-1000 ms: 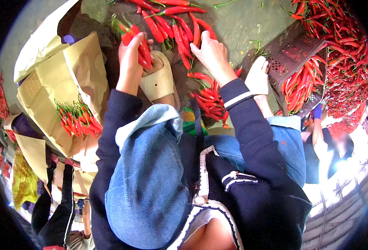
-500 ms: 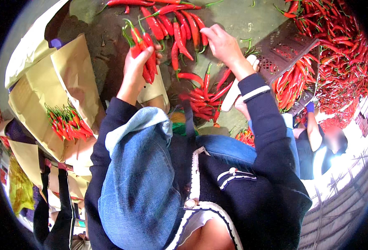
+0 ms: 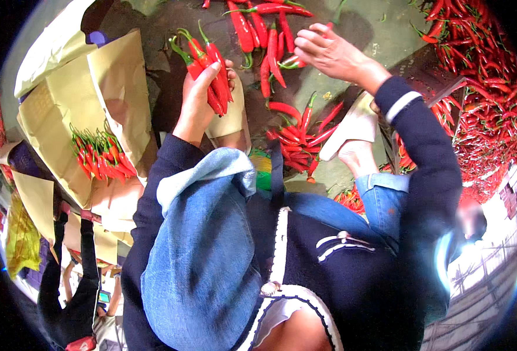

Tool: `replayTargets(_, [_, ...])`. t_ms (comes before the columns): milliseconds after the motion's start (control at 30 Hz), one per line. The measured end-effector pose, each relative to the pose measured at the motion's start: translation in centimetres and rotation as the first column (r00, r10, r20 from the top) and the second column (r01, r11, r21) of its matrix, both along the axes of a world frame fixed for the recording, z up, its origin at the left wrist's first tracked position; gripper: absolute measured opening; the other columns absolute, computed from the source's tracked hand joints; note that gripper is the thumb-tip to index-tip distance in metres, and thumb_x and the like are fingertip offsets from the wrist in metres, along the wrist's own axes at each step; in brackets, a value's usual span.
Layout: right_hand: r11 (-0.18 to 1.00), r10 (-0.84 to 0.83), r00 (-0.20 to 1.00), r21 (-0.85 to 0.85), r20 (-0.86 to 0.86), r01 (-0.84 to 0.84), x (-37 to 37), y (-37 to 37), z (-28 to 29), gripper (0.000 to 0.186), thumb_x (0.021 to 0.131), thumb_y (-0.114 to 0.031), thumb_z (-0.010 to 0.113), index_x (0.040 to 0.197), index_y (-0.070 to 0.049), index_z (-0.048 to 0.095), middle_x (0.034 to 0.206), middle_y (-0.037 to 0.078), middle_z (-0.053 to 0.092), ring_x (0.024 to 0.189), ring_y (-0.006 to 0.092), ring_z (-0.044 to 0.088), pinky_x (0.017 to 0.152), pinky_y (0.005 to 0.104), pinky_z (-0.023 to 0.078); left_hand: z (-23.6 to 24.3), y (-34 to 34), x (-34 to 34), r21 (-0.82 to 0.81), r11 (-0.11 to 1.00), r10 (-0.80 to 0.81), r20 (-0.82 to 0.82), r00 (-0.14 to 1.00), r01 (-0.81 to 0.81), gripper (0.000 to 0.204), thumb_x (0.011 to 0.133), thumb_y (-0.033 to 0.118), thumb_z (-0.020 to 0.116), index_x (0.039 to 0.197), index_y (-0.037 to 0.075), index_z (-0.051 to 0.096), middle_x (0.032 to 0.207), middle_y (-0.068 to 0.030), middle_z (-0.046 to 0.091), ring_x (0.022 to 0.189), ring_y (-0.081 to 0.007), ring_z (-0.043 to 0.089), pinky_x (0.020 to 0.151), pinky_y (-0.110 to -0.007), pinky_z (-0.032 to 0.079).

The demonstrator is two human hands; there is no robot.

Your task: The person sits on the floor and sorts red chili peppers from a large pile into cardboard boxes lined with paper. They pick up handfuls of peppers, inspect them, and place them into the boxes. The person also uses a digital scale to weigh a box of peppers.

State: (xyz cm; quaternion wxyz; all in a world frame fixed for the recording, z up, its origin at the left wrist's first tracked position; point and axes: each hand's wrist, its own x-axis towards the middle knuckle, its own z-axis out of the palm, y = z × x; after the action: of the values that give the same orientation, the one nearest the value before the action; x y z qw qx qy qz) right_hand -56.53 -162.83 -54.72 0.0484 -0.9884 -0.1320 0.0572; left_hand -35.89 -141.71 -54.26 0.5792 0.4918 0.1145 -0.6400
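My left hand (image 3: 203,99) is closed around a small bunch of red chillies (image 3: 210,70) whose green stems point up. My right hand (image 3: 328,55) is curled above the scattered chillies (image 3: 272,61) on the dark floor, with red showing behind its fingers; what it grips is mostly hidden. A lower pile of chillies (image 3: 296,140) lies between my sandals, near the right sandal (image 3: 349,126). To my left, a bundle of chillies (image 3: 103,155) rests on creased tan paper (image 3: 54,99) lining a container.
A large heap of chillies (image 3: 492,111) fills the right side, beside a perforated crate partly behind my right arm. A co-worker (image 3: 469,222) is beyond that arm. Another person's legs (image 3: 65,292) and a yellow sack (image 3: 21,234) are at lower left.
My right hand has moved right and up from the chilli row, its fingers now more curled. My left hand still holds its bunch. My right foot has shifted lower and inward.
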Motion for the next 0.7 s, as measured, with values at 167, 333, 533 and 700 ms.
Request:
replayTargets(167, [0.927,-0.307,0.951,0.238,0.040,0.289,5.3,-0.9,1.4,0.015,0.080,-0.015,0.047,0.093,-0.008,0.050,0.081,0.005,0.053,0.079,0.0209,0.058,0.068,0.0317,0.047,0.2,0.5,0.6,0.019,0.996,0.086,-0.043,0.995,-0.085,0.029,0.084,0.021,0.054,0.098,-0.004,0.052,0.082,-0.0111,0.057,0.074,-0.0174,0.057,0.065,-0.029,0.048])
replayTargets(333, [0.802,-0.570,0.821,0.203,-0.017,0.561,10.1,-0.5,-1.5,0.012,0.076,-0.016,0.055,0.083,-0.006,0.053,0.076,0.012,0.053,0.069,0.0298,0.055,0.061,0.0403,0.046,0.3,0.1,0.5,0.047,0.998,-0.040,-0.025,0.999,0.041,0.032,0.085,0.024,0.053,0.102,-0.003,0.050,0.084,-0.0105,0.057,0.074,-0.0191,0.057,0.067,-0.031,0.048])
replayTargets(533, [0.406,-0.794,0.544,0.431,-0.269,0.806,11.0,0.9,5.7,0.023,0.066,-0.008,0.059,0.087,-0.005,0.052,0.082,0.013,0.053,0.079,0.0333,0.055,0.069,0.0420,0.047,0.2,0.9,0.9,0.034,0.997,0.068,-0.031,0.997,-0.067,0.030,0.085,0.023,0.053,0.102,-0.002,0.050,0.083,-0.0100,0.057,0.072,-0.0183,0.058,0.066,-0.032,0.049])
replayTargets(700, [0.238,-0.880,0.270,0.128,-0.390,0.963,7.1,7.4,1.0,0.045,0.066,-0.024,0.069,0.106,-0.008,0.052,0.093,0.016,0.055,0.087,0.0350,0.056,0.075,0.0429,0.047,0.1,0.2,0.1,0.002,0.999,0.043,0.001,0.999,-0.043,0.029,0.085,0.021,0.054,0.101,-0.004,0.050,0.085,-0.0103,0.057,0.076,-0.0175,0.057,0.069,-0.031,0.048])
